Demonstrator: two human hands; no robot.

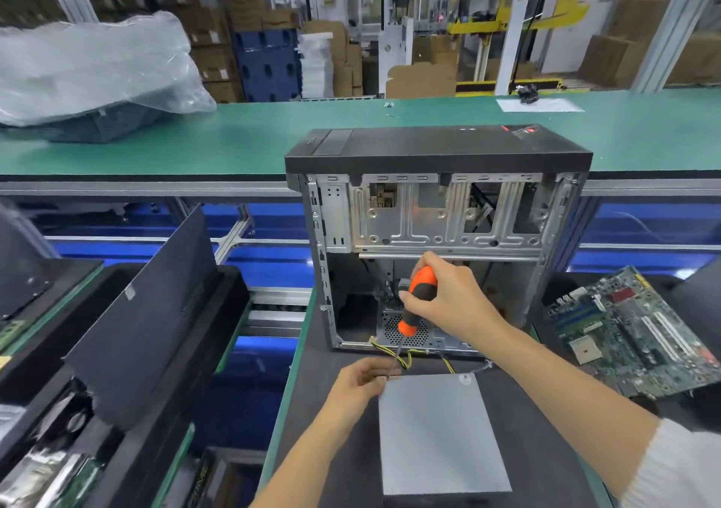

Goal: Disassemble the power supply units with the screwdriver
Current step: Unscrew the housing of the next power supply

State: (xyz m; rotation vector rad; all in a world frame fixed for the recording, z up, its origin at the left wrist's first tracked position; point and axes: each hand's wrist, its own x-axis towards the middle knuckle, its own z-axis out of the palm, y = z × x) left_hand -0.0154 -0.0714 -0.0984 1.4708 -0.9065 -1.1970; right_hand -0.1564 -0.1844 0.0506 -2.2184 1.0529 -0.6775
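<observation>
A grey metal power supply unit [441, 433] lies flat on the dark mat in front of me. Yellow and black wires [405, 359] run from its far edge into the open computer case [437, 234] behind it. My right hand [448, 300] grips the orange-and-black handle of a screwdriver [415, 304]. The thin shaft slants down to the unit's far left corner. My left hand [361, 384] rests at that corner, with its fingers pinching the shaft near the tip.
A green motherboard [640, 335] lies to the right of the case. Black side panels [148, 312] and other dismantled parts fill bins on the left. A green conveyor table [234, 136] runs behind, with a plastic-wrapped case [89, 74] at far left.
</observation>
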